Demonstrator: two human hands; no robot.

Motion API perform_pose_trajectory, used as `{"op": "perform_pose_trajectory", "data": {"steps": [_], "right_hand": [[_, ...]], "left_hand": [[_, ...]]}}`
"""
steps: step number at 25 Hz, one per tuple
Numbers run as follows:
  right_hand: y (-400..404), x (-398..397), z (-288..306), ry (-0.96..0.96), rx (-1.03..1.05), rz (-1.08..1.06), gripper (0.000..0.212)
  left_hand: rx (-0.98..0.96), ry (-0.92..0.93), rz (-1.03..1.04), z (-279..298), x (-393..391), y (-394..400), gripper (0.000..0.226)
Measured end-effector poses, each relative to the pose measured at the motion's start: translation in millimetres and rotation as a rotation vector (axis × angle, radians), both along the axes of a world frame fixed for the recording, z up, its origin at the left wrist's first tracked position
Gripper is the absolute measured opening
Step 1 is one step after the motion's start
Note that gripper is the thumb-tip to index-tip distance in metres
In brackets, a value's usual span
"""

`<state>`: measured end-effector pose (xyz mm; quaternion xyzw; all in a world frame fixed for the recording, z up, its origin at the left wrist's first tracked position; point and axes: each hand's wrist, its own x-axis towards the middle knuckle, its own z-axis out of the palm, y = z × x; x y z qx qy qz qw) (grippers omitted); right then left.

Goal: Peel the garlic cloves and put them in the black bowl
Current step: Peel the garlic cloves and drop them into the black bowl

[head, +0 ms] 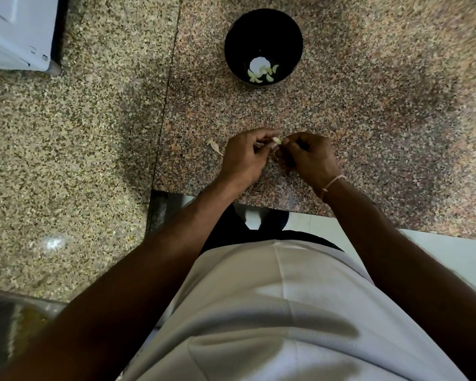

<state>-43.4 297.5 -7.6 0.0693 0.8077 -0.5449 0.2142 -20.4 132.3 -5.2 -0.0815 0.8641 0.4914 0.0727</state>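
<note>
A small pale garlic clove point(277, 140) is pinched between the fingertips of my left hand point(245, 155) and my right hand point(311, 156), just above the granite counter near its front edge. Both hands have curled fingers meeting at the clove. The black bowl point(294, 34) stands farther back on the counter, directly beyond my hands. Several peeled garlic cloves point(261, 74) lie in its bottom, beside a bright white reflection. A piece of garlic skin point(214, 146) lies on the counter just left of my left hand.
The speckled granite counter point(382, 105) runs wide to the right and left, with a seam left of the bowl. A white appliance point(17, 28) stands at the back left corner. A shiny metal object point(8, 325) sits at the near left edge.
</note>
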Motion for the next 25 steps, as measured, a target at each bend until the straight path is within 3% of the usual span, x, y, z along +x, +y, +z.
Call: {"op": "perform_pose_trajectory", "data": {"steps": [5,10,13,20,25], "right_hand": [[-1.3,0.7,-1.3,0.013,0.017,0.005,0.014],[-4.8,5.0,7.4,0.313,0.366,0.166,0.015],[-10.9,1.5,6.9,0.388,0.391,0.196,0.015],[-25.6,-10.3,-0.5,0.409,0.366,0.281,0.021],[-10.1,0.6,-5.3,0.409,0.507,0.233,0.015]], "left_hand": [[0.041,-0.008,0.076,-7.2,4.0,-4.2,0.012],[-0.075,-0.023,0.187,-7.2,9.9,-18.0,0.011],[-0.205,-0.007,0.211,-3.8,0.3,-33.2,0.009],[-0.316,-0.035,0.173,-4.0,-20.2,-43.5,0.012],[-0.350,0.101,0.157,3.4,-2.4,-33.5,0.017]]}}
